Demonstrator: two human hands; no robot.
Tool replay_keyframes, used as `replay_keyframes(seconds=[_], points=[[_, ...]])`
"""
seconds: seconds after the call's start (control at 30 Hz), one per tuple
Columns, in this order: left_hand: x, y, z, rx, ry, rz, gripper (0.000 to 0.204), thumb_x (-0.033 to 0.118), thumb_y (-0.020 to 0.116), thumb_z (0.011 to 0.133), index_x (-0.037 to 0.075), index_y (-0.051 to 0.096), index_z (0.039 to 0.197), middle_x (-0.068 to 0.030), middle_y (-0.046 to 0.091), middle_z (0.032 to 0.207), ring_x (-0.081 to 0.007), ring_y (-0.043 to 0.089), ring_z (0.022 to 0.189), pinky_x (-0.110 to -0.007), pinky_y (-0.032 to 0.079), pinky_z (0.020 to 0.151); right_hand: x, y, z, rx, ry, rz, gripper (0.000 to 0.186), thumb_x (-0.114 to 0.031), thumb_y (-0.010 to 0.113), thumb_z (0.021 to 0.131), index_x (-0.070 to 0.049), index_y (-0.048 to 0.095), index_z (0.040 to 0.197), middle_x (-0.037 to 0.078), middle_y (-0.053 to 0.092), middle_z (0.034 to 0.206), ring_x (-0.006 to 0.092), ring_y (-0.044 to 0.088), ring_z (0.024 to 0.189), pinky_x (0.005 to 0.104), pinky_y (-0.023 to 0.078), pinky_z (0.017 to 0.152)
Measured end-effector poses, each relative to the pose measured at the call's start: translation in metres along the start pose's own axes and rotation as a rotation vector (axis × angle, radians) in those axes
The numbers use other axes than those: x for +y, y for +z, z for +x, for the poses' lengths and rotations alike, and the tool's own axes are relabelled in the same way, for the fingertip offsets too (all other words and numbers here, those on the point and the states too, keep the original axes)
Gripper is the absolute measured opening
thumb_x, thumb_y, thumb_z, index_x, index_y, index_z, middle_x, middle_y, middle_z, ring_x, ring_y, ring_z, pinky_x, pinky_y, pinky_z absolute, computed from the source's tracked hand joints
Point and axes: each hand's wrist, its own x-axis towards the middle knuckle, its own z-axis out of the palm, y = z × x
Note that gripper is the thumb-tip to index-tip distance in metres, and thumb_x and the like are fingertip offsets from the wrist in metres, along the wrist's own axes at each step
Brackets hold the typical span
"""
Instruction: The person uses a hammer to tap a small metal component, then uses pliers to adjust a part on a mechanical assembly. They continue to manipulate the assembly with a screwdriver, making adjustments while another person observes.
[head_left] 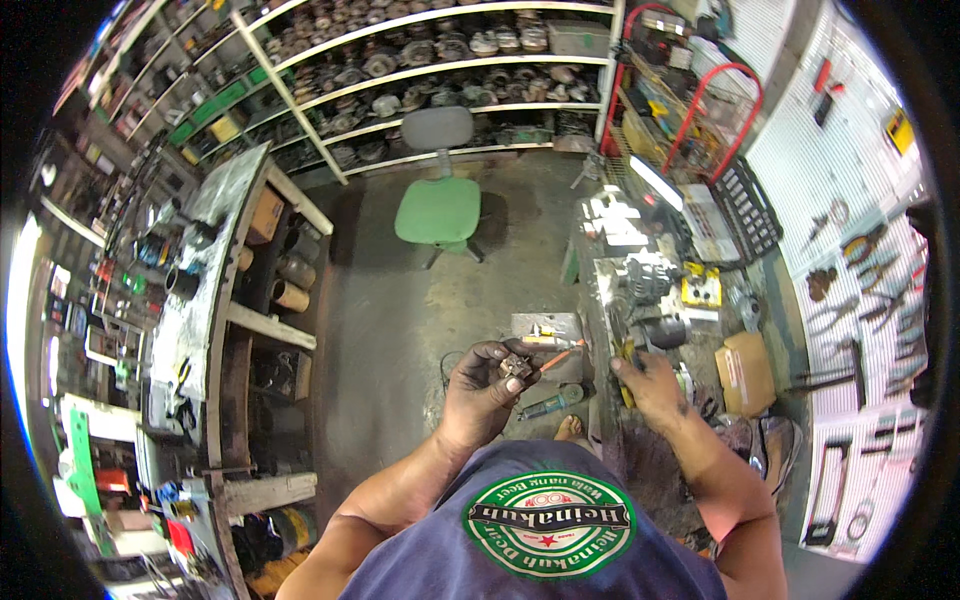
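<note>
On the right workbench (pixel 600 330) lies a tan cardboard box (pixel 745 372), flat, near the bench edge, and above it a small yellow package (pixel 701 285) with black marks, just beside an alternator (pixel 645 280). On the left shelves, green and yellow bins (pixel 215 115) stand in a row. A green office chair (pixel 438 205) is in the middle of the floor.

The left hand (pixel 485 385) is raised in front of the body, palm up, fingers curled narrow around a small dark metal part (pixel 516 366); the part is at the fingertips, approx. over the floor, left of the bench. The right hand (pixel 648 385) rests on the bench edge w/ fingers closed on a yellow-handled tool (pixel 627 362). An orange screwdriver (pixel 560 357) lies between the hands.
</note>
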Motion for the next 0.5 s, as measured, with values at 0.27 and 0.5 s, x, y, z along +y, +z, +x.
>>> replay_keyframes(seconds=[0.27, 0.5], points=[[0.005, -0.001, -0.026, 0.188, 0.006, -0.026, 0.039, -0.001, 0.079, 0.098, 0.014, 0.065, 0.131, -0.0139, 0.07, 0.141, -0.0364, 0.073, 0.126, -0.051, 0.06, 0.109, 0.059, 0.034, 0.003, -0.296, 0.128, -0.038, 0.043, -0.036, 0.078, 0.104, 0.008, 0.078, 0.109, 0.017, 0.08, 0.092, 0.0245, 0.071, 0.081, 0.044, 0.059, 0.08], [-0.001, -0.008, -0.064, 0.303, 0.103, 0.007, 0.041, 0.004, 0.072, 0.107, 0.009, 0.053, 0.143, -0.0188, 0.066, 0.142, -0.0348, 0.07, 0.13, -0.049, 0.061, 0.109, 0.054, 0.063, 0.016, -0.454, 0.14, -0.057, 0.047, -0.034, 0.078, 0.105, 0.013, 0.075, 0.102, 0.018, 0.079, 0.089, 0.0218, 0.072, 0.076, 0.0417, 0.059, 0.075]])
